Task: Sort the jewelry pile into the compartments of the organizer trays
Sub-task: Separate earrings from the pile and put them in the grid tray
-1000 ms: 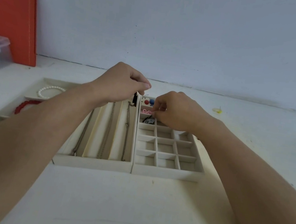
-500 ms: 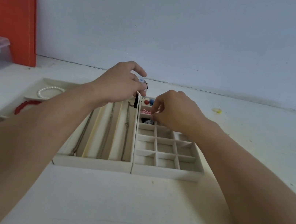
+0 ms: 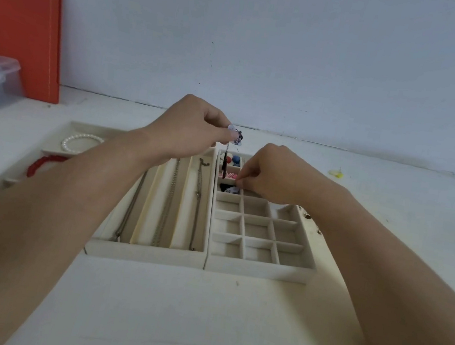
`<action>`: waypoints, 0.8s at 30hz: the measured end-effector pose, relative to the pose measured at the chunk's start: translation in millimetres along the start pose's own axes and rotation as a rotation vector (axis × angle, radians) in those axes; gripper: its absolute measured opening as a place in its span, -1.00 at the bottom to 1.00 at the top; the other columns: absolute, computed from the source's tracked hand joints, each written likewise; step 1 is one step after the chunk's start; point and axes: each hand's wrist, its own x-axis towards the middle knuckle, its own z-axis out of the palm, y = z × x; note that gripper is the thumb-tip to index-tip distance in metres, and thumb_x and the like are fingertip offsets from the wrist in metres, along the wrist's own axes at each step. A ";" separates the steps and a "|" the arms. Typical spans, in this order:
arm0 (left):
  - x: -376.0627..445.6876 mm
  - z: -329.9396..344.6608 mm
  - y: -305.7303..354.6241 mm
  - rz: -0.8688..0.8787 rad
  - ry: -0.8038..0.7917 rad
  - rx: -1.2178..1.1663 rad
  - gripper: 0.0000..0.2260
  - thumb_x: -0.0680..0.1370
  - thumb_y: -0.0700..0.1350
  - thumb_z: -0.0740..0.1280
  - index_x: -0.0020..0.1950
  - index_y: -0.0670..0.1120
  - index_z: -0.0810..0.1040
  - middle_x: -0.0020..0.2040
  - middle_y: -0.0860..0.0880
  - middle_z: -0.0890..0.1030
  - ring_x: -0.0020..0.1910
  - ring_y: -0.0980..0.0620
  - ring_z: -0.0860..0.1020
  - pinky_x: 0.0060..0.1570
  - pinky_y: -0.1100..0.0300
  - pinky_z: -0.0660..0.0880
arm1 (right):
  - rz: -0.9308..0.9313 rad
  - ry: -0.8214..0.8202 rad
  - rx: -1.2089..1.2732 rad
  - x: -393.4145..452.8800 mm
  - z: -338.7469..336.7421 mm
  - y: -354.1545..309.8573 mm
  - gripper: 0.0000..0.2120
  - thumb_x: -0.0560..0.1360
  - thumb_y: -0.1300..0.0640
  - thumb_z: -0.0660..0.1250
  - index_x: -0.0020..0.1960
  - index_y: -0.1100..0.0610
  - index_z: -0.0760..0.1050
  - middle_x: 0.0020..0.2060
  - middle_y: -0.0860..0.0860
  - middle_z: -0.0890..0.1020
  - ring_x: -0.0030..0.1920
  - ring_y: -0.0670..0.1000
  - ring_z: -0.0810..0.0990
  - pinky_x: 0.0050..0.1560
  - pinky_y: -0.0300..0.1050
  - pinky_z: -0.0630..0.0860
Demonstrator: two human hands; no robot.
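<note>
Since a second ago the left hand (image 3: 188, 131) has risen from the tray edge, and the dangling earring (image 3: 231, 149) pinched between its thumb and forefinger now hangs clear above the far-left cells of the grid tray (image 3: 259, 265). That grip is closed tight on the earring's pale flower top, with a dark drop trailing down from it. The right hand (image 3: 276, 176) has barely shifted; its fingertips are pinched together low over the third cell back on the left side, just beside a pink piece (image 3: 230, 175), though what it has hold of cannot be told. A dark and pale piece (image 3: 229, 189) lies in the cell right under those fingers, and red and blue beads (image 3: 232, 159) sit in the farthest cell. Left of the grid tray and touching it, the long-slot tray (image 3: 146, 253) holds three chains (image 3: 167, 201) stretched along its channels. Farther left, a third tray (image 3: 79, 128) carries a pearl bracelet (image 3: 81, 142) and a red bracelet (image 3: 44, 162). All trays rest on the white counter (image 3: 184, 313)
</note>
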 end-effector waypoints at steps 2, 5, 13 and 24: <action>-0.1 -0.7 0.7 -0.009 0.012 0.018 -0.87 0.54 0.02 0.46 -0.12 -0.01 0.73 -0.16 0.06 0.70 -0.24 0.14 0.54 -0.17 0.24 0.46 | -0.003 -0.016 -0.043 -0.3 2.0 -3.1 -0.83 0.54 0.09 0.37 -0.01 -0.09 0.73 -0.26 -0.10 0.64 -0.13 0.01 0.59 -0.06 -0.08 0.57; 1.6 -1.8 0.4 -0.043 0.013 0.025 -0.87 0.56 0.00 0.42 -0.09 0.00 0.74 -0.18 0.10 0.70 -0.22 0.12 0.58 -0.09 0.18 0.53 | -0.007 -0.019 -0.029 -0.9 -0.4 -4.1 -0.85 0.54 0.07 0.38 0.01 -0.08 0.72 -0.30 -0.13 0.60 -0.25 -0.08 0.53 -0.17 -0.16 0.49; 0.9 0.2 1.2 -0.024 -0.050 0.043 -0.88 0.57 -0.04 0.42 -0.09 -0.02 0.74 -0.16 0.05 0.72 -0.21 0.09 0.59 -0.07 0.17 0.54 | 0.023 0.083 0.553 -13.0 -21.7 5.7 -0.63 0.36 0.02 0.61 0.13 -0.04 0.62 -0.16 -0.13 0.73 -0.24 -0.08 0.66 -0.17 -0.09 0.53; -2.5 0.8 1.4 0.016 -0.155 0.060 -0.93 0.46 -0.03 0.54 -0.16 -0.01 0.74 -0.26 0.11 0.69 -0.27 0.19 0.55 -0.15 0.24 0.46 | 0.064 0.163 0.630 -20.0 -0.7 4.6 -0.90 0.46 0.04 0.54 -0.10 0.04 0.67 -0.24 -0.08 0.73 -0.29 -0.13 0.58 -0.23 -0.28 0.42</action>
